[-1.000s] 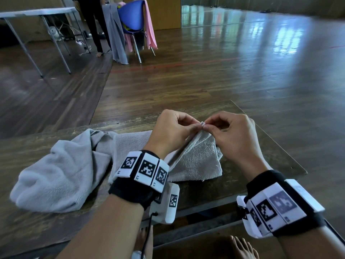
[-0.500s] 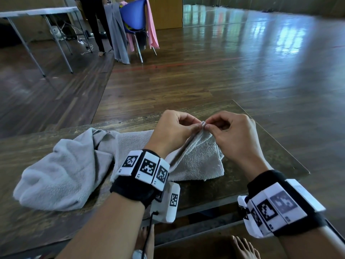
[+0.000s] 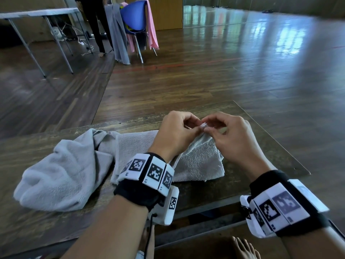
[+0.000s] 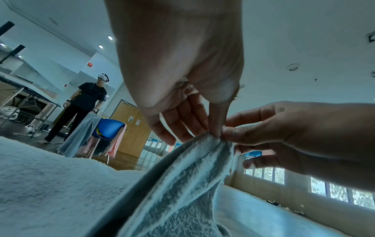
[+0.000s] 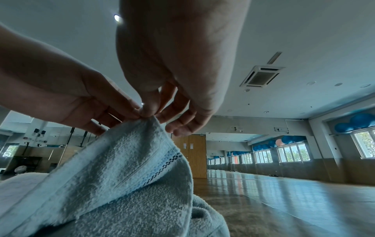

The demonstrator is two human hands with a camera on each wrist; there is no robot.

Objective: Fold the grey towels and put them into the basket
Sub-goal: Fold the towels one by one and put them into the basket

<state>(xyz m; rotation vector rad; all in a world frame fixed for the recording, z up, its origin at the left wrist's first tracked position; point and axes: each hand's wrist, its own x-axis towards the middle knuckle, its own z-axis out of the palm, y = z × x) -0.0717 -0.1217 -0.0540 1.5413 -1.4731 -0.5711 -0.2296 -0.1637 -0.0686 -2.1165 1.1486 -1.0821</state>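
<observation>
A grey towel [image 3: 197, 161] lies partly folded on the dark wooden table [image 3: 261, 146]. My left hand [image 3: 179, 131] and my right hand [image 3: 229, 135] meet above it and both pinch the same raised corner [image 3: 203, 126] between thumb and fingertips. The left wrist view shows this towel [image 4: 182, 184] rising to that pinch, with my left hand [image 4: 215, 133] next to my right hand [image 4: 229, 133]. In the right wrist view the towel [image 5: 125, 168], edged with a dark woven stripe, hangs from my right hand [image 5: 148, 112]. A second grey towel [image 3: 61, 174] lies crumpled at the table's left. No basket is in view.
The table's right edge [image 3: 270, 139] runs close beside my right hand. Beyond lies open wooden floor. At the back left stand a blue chair [image 3: 134, 21] draped with grey and pink cloths, a folding table [image 3: 37, 14], and a person [image 4: 85, 102].
Both hands stay pinched on the towel's corner at nearly the same spot. The fingers have shifted slightly along the corner's edge.
</observation>
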